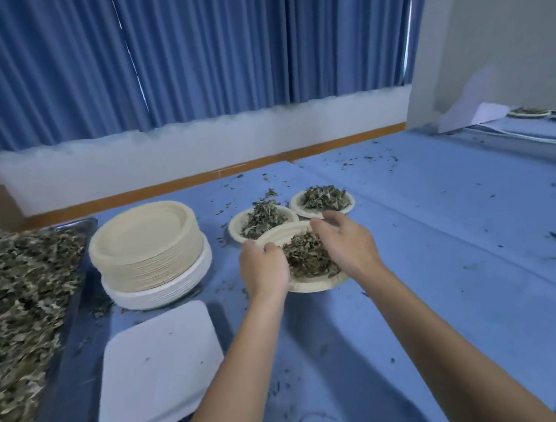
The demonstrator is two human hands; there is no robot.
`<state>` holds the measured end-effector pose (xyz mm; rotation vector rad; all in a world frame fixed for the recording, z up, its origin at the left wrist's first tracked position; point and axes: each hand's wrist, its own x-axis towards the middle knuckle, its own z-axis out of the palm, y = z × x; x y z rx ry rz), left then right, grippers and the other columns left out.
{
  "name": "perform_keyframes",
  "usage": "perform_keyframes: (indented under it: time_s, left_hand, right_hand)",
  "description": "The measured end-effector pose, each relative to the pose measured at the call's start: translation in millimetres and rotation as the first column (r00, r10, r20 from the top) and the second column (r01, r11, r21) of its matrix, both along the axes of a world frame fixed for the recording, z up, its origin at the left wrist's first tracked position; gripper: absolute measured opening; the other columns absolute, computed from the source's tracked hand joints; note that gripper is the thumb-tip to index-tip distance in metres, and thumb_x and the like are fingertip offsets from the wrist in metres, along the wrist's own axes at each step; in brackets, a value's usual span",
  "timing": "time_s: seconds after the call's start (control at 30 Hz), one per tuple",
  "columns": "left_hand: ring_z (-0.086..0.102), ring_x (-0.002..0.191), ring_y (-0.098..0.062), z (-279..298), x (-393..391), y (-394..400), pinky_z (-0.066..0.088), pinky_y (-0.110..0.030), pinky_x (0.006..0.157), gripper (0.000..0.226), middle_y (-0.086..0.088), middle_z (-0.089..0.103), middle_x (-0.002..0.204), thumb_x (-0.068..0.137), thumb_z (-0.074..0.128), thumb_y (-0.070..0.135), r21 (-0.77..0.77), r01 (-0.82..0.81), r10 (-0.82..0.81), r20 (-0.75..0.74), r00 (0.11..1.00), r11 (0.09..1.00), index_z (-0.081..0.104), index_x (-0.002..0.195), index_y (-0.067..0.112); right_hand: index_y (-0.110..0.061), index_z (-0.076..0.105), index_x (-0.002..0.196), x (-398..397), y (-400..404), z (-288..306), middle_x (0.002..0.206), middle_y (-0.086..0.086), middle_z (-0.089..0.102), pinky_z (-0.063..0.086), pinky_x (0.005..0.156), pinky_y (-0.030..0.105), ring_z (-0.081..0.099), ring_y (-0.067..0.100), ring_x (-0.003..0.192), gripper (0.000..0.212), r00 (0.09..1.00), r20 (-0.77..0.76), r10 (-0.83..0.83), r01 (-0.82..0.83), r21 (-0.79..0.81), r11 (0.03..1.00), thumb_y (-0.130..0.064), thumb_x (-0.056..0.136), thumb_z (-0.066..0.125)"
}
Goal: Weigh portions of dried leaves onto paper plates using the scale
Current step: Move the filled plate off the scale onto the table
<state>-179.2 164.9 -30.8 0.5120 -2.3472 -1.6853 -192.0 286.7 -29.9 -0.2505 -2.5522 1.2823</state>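
Left hand (264, 269) and right hand (345, 241) gripping opposite rims of leaf-filled paper plate (312, 285), two filled plates (238, 229) just behind, plate stack (146, 251) left

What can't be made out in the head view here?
- Scale: display cut off by the bottom edge; no reading.
- Nearest plate: both hands, left and right, cover its rim and part of the leaves.
- Leaf tray: cropped by the left edge.
- Far plates: too small.
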Motion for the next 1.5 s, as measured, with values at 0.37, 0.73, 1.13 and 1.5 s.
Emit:
perform_keyframes:
  time_s: [0.37, 0.73, 1.13, 1.5]
  left_hand:
    - [0.048, 0.118, -0.038, -48, -33, 24, 0.038, -0.044, 0.094, 0.033, -0.023, 0.049, 0.128, 0.090, 0.037, 0.006, 0.037, -0.254, 0.252, 0.044, 0.967, 0.966, 0.046, 0.119, -0.005]
    - [0.022, 0.140, -0.024, -40, -21, 10, 0.016, -0.033, 0.111, 0.048, -0.015, 0.027, 0.151, 0.093, 0.031, 0.005, -0.075, -0.156, 0.150, -0.079, 0.985, 0.985, 0.027, 0.141, -0.002]
    - [0.050, 0.123, -0.026, 36, -8, -144, 0.029, -0.022, 0.095, 0.042, -0.012, 0.057, 0.131, 0.087, 0.047, 0.004, -0.293, -0.347, 0.241, -0.343, 0.908, 0.891, 0.052, 0.128, 0.009]
    - [0.057, 0.106, -0.037, 33, -53, -214, 0.045, -0.038, 0.071, 0.042, -0.019, 0.056, 0.120, 0.086, 0.057, 0.017, -0.481, -0.259, 0.339, 0.085, 0.937, 0.837, 0.043, 0.123, 0.000]
  right_hand:
    - [-0.025, 0.047, 0.131, -53, 16, -51, 0.133, 0.001, 0.055, 0.035, 0.098, 0.031, 0.047, 0.018, 0.124, 0.049, 0.979, 0.110, 0.171, -0.165, -0.057, 0.985, -0.048, 0.089, 0.045]
    - [-0.021, 0.037, 0.137, -36, -8, -23, 0.141, -0.002, 0.046, 0.033, 0.101, 0.033, 0.042, 0.018, 0.129, 0.054, 0.966, -0.061, 0.251, -0.243, 0.112, 0.963, -0.047, 0.090, 0.045]
    - [-0.017, 0.046, 0.129, -35, -189, 42, 0.133, 0.001, 0.054, 0.033, 0.100, 0.028, 0.048, 0.019, 0.124, 0.042, 0.843, -0.125, 0.523, -0.520, 0.061, 0.852, -0.032, 0.090, 0.050]
    - [-0.002, 0.045, 0.125, -84, -217, 35, 0.133, 0.016, 0.044, 0.030, 0.104, 0.037, 0.033, 0.031, 0.128, 0.041, 0.945, 0.052, 0.324, -0.307, 0.489, 0.816, -0.012, 0.086, 0.045]
